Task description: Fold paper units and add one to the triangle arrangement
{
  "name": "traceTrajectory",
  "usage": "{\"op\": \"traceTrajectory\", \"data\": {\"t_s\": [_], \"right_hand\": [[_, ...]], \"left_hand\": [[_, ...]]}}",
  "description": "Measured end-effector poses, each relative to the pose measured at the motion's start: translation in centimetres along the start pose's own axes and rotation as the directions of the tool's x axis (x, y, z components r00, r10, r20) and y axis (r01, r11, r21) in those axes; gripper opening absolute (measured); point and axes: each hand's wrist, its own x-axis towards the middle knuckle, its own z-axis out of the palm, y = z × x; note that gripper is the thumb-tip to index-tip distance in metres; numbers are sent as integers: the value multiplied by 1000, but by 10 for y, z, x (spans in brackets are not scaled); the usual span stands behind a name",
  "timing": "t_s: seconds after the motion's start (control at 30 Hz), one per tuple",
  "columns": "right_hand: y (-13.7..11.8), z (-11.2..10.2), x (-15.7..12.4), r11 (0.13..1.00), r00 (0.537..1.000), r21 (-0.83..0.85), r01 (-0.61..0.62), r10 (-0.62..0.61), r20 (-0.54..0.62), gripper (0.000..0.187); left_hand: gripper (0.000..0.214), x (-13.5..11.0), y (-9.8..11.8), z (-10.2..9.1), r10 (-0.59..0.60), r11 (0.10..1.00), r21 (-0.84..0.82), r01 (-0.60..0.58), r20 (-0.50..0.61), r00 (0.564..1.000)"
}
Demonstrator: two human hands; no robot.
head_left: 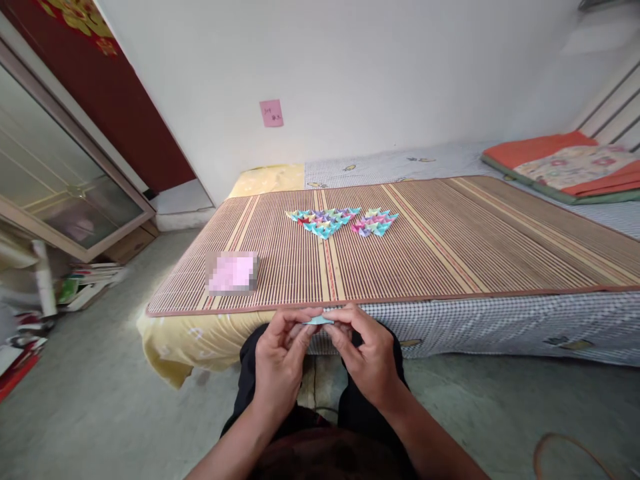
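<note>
Between my two hands is a small piece of folded light-blue paper [319,321], held level above my lap near the bed's edge. My left hand [283,350] pinches its left end between thumb and fingers. The right end is pinched the same way by my right hand [364,347]. My fingers cover much of the paper, so its full shape is hidden. Farther off on the striped mat lies a larger group of colourful folded-paper pieces [324,225], boat-like in shape. A smaller group of similar folded pieces [374,222] sits just right of it.
A blurred pink block [233,272] rests on the left of the woven mat [425,253]. Folded orange bedding [565,163] lies at the far right. A pink note [271,113] is stuck on the wall. Books and papers [93,283] lie on the floor at left.
</note>
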Motion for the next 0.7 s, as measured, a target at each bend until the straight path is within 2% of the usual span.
{"op": "traceTrajectory", "data": {"t_s": [0.23, 0.4, 0.5, 0.7], "right_hand": [[-6, 2, 2, 990, 998, 128, -59, 63, -20, 10], [-8, 7, 1, 986, 992, 146, -74, 87, -87, 12], [-7, 9, 0, 983, 989, 157, -98, 113, -90, 11], [-5, 10, 0, 976, 986, 180, -124, 141, -84, 13]], "left_hand": [[5, -4, 2, -6, 119, 968, 213, -134, 79, 990], [8, -7, 2, -4, 152, 949, 271, -161, 55, 987], [10, -6, 3, -1, 115, 964, 238, -119, 31, 993], [13, -2, 4, 1, 2, 999, 47, -2, 13, 1000]]}}
